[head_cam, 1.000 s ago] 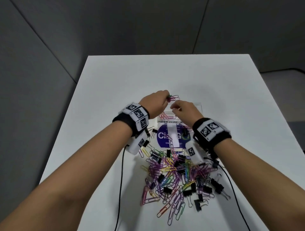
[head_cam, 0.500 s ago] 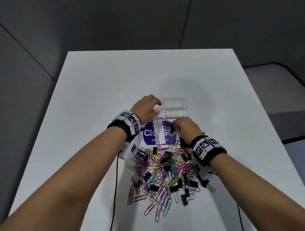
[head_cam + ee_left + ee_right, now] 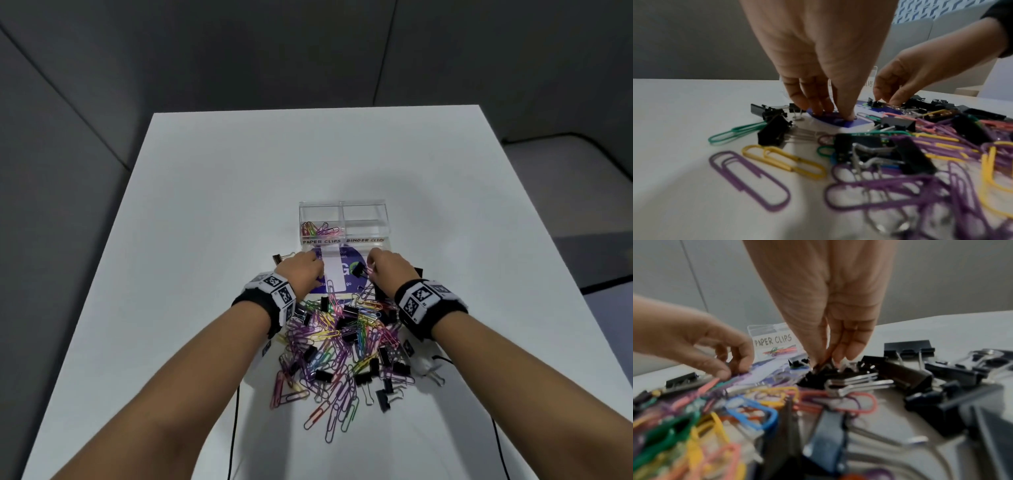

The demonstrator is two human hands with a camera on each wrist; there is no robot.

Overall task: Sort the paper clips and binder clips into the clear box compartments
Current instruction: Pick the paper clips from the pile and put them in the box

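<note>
On the blue card [image 3: 337,270] we press our left hand [image 3: 301,274] fingertips down; our right hand [image 3: 388,270] pinches a black binder clip [image 3: 818,374] on the white table [image 3: 205,205].

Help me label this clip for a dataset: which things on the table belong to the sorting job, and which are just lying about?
Belongs to the job:
- clear box, paper clips already in its left compartment
- pile of paper clips
- black binder clips among them
- left hand and right hand, both picking at the pile's far edge

Just lying about:
- blue and white printed card under the pile
- black cables
- white table
</note>
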